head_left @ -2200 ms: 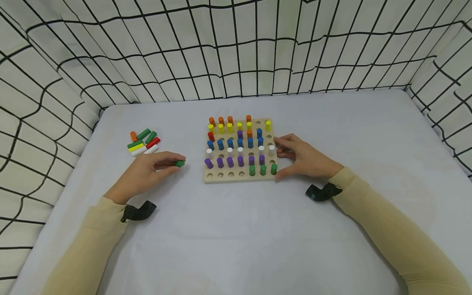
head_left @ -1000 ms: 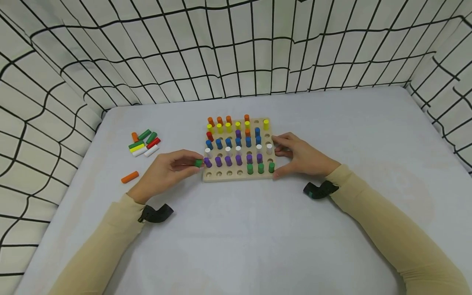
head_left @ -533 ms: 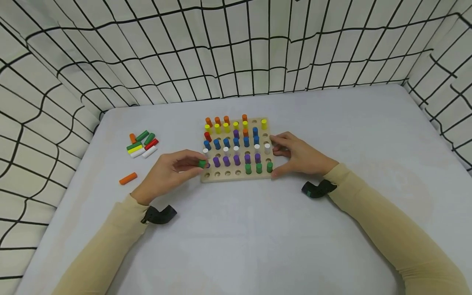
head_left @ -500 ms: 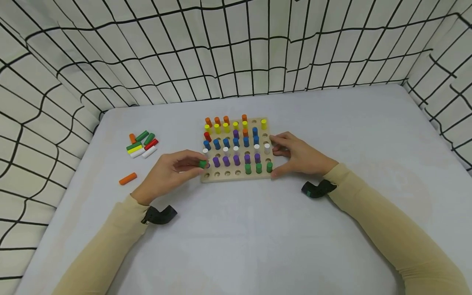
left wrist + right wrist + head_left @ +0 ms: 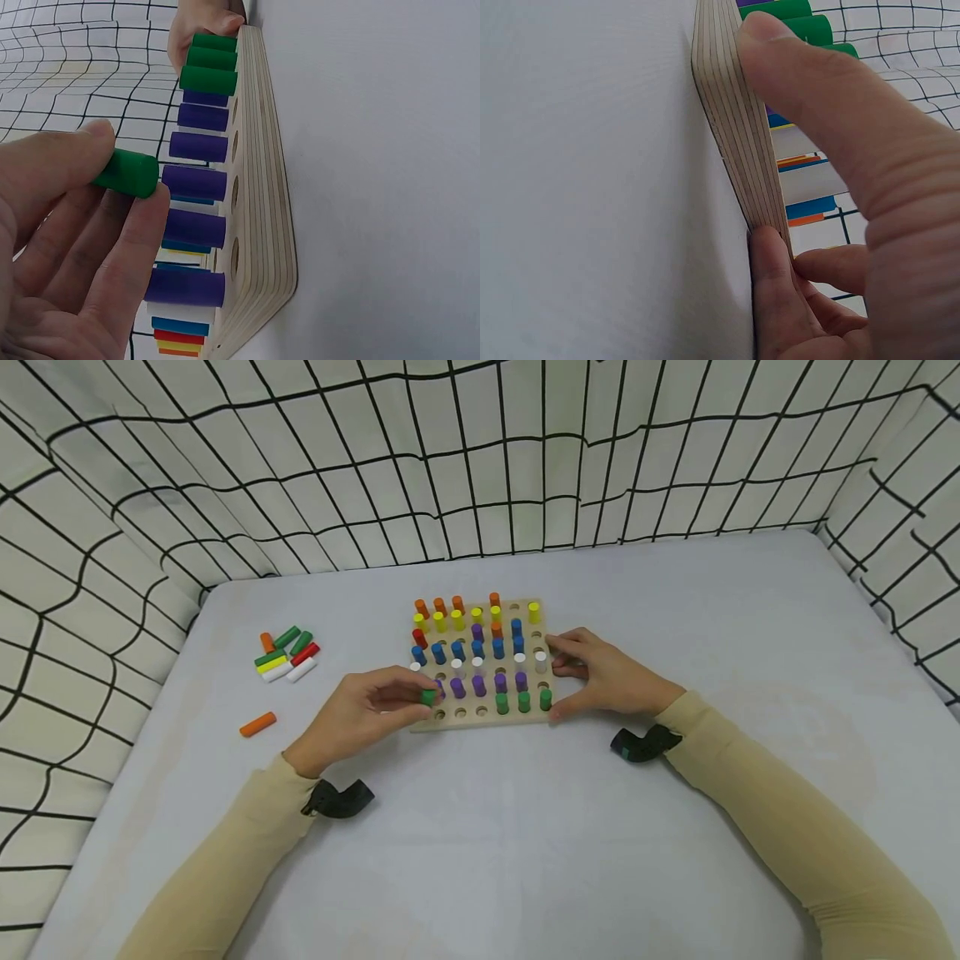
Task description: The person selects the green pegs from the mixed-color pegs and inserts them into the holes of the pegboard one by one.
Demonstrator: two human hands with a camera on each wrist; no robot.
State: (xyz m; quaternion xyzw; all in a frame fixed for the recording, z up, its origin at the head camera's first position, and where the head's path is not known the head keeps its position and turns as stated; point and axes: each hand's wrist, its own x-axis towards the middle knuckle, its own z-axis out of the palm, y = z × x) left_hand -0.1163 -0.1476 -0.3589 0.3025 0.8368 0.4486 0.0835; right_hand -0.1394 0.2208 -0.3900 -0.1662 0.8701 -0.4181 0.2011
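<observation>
A wooden pegboard (image 5: pixel 491 720) lies on the table, with rows of coloured pegs standing in it. Thumb and fingertips of my left hand (image 5: pixel 363 714) pinch a green peg (image 5: pixel 428 697) over the board's front left corner. In the left wrist view that peg (image 5: pixel 133 174) is clear of the board, beside the row of purple pegs (image 5: pixel 193 227). Three green pegs (image 5: pixel 523 702) fill the right end of the front row, and bare holes (image 5: pixel 461 713) show to their left. My right hand (image 5: pixel 611 672) grips the board's right side, thumb at the front corner (image 5: pixel 769 30).
Left of the board lies a loose pile of pegs: green, white, yellow, orange and a red peg (image 5: pixel 305 652). A lone orange peg (image 5: pixel 258 724) lies nearer the left forearm. Black wire mesh (image 5: pixel 480 468) over white walls encloses the back and sides of the white-covered table (image 5: pixel 510 843).
My left hand has carried the green peg rightward from beside the board to over its front left corner. The lone orange peg, earlier hidden, has come into view. The right hand keeps its grip.
</observation>
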